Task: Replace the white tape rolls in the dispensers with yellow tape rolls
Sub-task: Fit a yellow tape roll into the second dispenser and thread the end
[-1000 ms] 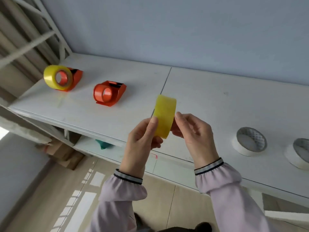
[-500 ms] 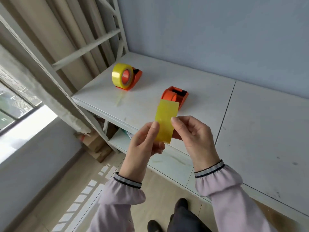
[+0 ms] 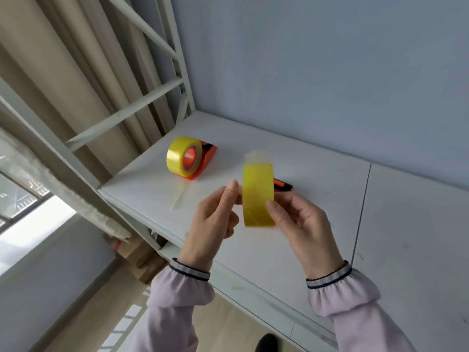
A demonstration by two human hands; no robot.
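Note:
I hold a yellow tape roll (image 3: pixel 258 195) edge-on in front of me, with a loose clear tape end sticking up from its top. My right hand (image 3: pixel 300 224) grips the roll's right side, thumb on its face. My left hand (image 3: pixel 215 219) touches its left edge with fingertips. Behind the roll an orange dispenser (image 3: pixel 283 186) is mostly hidden; only its top shows. Farther left on the white shelf (image 3: pixel 317 174) stands a second orange dispenser (image 3: pixel 206 158) carrying a yellow tape roll (image 3: pixel 181 156).
A strip of clear tape (image 3: pixel 179 199) trails from the loaded dispenser toward the shelf's front edge. A white metal rack frame (image 3: pixel 142 102) and beige curtain stand at the left. A lower shelf and cardboard boxes (image 3: pixel 137 252) lie below. The white tape rolls are out of view.
My view has swung left; the white rolls left the frame. The roll in my hands rose and now covers the near dispenser. My left fingers have shifted to its edge.

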